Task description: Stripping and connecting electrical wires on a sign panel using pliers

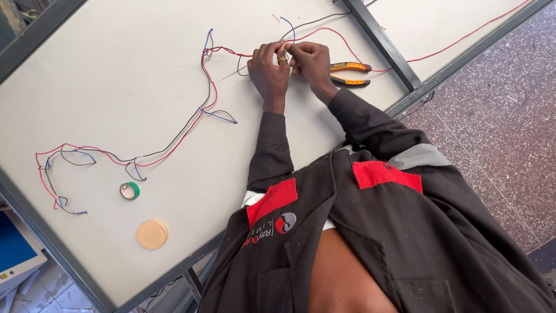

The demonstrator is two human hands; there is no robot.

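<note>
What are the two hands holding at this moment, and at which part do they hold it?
Both the left hand and the right hand pinch the thin red and black wires where these meet between the fingertips; the exact grip is too small to tell.

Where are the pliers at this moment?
In the head view, the orange-handled pliers lie on the white table, just beside the person's right hand, near the dark frame bar.

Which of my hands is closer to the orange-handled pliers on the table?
Right. Your right hand is just beside the pliers, almost touching the handles. Your left hand is farther away, on the other side of the right hand, both pinching the wires.
</note>
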